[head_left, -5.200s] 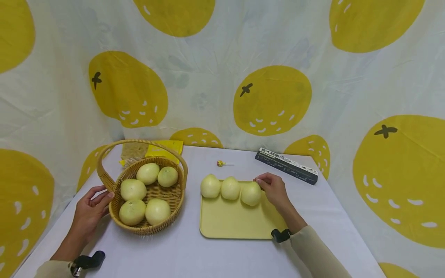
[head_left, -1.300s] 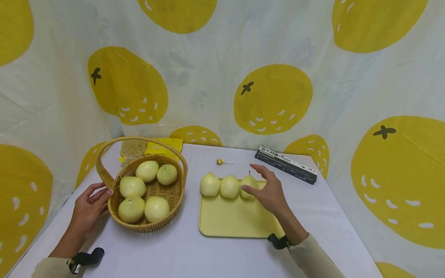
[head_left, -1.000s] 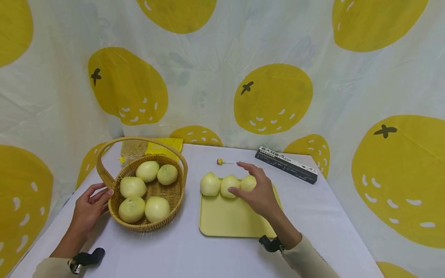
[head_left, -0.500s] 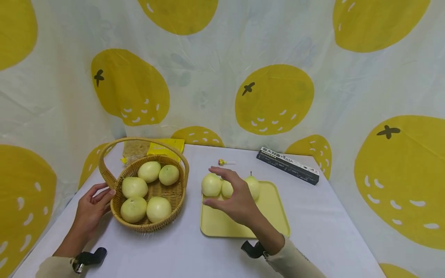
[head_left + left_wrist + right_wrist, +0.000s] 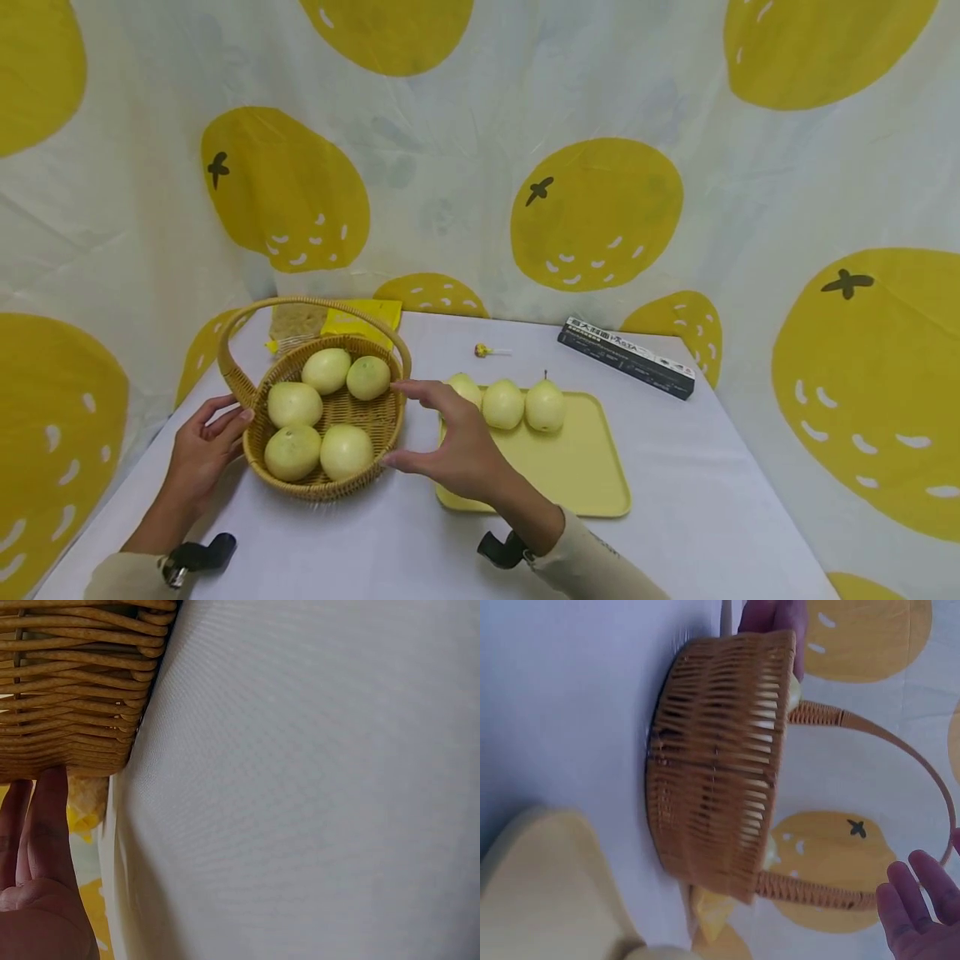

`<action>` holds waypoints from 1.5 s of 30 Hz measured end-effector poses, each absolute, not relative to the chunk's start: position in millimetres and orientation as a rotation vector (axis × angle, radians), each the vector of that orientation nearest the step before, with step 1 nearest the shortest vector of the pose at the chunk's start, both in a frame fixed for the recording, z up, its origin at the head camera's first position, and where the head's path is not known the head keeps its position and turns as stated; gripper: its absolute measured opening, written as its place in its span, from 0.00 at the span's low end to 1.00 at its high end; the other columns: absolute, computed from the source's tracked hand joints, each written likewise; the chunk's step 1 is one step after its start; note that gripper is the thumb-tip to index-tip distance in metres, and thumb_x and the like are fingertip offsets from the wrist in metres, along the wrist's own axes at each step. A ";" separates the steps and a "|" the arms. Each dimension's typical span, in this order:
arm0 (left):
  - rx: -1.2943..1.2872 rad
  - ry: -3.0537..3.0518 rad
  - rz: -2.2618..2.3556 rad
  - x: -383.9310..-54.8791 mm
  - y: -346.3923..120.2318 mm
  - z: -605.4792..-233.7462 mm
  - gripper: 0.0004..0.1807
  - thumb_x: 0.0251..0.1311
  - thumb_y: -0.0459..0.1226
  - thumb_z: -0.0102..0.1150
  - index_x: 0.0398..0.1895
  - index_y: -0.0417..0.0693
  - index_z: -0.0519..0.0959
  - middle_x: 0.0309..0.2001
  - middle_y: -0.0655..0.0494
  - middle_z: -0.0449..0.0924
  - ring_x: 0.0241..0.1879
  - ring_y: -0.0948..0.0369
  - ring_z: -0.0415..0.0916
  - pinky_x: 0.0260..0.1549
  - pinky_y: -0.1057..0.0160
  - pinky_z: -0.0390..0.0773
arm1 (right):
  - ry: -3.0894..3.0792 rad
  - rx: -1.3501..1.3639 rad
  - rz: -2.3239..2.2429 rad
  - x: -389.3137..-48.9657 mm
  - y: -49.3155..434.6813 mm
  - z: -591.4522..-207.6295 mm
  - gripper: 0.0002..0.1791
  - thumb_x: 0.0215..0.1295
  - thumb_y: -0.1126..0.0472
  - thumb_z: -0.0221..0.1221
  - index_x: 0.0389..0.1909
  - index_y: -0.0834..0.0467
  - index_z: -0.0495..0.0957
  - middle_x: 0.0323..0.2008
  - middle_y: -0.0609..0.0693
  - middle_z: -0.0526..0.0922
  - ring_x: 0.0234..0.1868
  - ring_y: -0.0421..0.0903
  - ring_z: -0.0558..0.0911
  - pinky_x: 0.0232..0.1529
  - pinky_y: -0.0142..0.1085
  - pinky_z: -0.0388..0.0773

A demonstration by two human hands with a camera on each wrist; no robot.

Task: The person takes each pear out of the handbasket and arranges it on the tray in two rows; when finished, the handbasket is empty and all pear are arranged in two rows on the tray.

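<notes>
My left hand (image 5: 201, 454) holds the left rim of a wicker basket (image 5: 318, 490), thumb at the rim by the handle's foot and fingers against the outer wall. In the left wrist view, fingertips meet the woven side (image 5: 67, 742). Several pale yellow-green pears (image 5: 295, 406) lie inside the basket. At the basket's right rim is my right hand (image 5: 461, 442), holding nothing, thumb and fingers spread wide. On a yellow tray (image 5: 570, 471), three pears (image 5: 545, 407) stand in a row along the back edge; my right hand partly covers the leftmost one.
A lollipop (image 5: 491, 351) lies behind the tray. Farther right at the back sits a long black pasta box (image 5: 626, 357). Behind the basket are a yellow packet (image 5: 382, 315) and a packet of brownish food (image 5: 296, 321). A fruit-print curtain (image 5: 442, 192) hangs behind the white table.
My right hand has let go of the third pear, which now stands stem up in the row, and has swung left over the tray to the basket. My left hand stays at the basket.
</notes>
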State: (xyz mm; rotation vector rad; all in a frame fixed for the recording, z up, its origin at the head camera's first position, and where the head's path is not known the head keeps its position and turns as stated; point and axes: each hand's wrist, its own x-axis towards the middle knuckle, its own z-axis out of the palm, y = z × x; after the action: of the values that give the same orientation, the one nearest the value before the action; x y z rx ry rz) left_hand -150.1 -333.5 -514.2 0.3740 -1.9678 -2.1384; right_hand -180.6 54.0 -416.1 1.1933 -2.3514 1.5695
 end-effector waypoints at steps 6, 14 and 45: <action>0.391 -1.964 -2.144 -151.1 -333.0 -515.7 0.23 0.69 0.43 0.70 0.64 0.58 0.76 0.43 0.80 0.88 0.40 0.74 0.88 0.35 0.70 0.89 | -2.385 1.234 1.584 -182.5 30.3 -429.4 0.43 0.55 0.50 0.81 0.72 0.43 0.74 0.68 0.38 0.79 0.72 0.38 0.76 0.72 0.42 0.77; 0.369 -1.939 -2.155 -150.1 -333.2 -514.4 0.21 0.70 0.42 0.70 0.63 0.58 0.77 0.43 0.79 0.89 0.40 0.74 0.89 0.35 0.70 0.89 | -2.491 1.244 1.511 -189.2 -0.6 -450.5 0.42 0.59 0.45 0.78 0.74 0.44 0.72 0.70 0.37 0.78 0.72 0.39 0.77 0.72 0.37 0.76; 0.382 -1.946 -2.167 -149.7 -333.7 -514.0 0.20 0.70 0.42 0.70 0.62 0.60 0.77 0.43 0.79 0.89 0.41 0.74 0.89 0.36 0.70 0.89 | -2.958 1.142 0.559 -204.5 -51.1 -458.2 0.36 0.50 0.30 0.77 0.57 0.40 0.82 0.46 0.33 0.86 0.48 0.34 0.84 0.44 0.29 0.75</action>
State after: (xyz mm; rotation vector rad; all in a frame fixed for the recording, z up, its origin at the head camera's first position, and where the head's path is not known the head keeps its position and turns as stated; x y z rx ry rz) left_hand -149.7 -333.7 -514.0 0.3823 -1.9458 -2.1667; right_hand -204.5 -51.1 -458.2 1.1422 -2.9581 0.5592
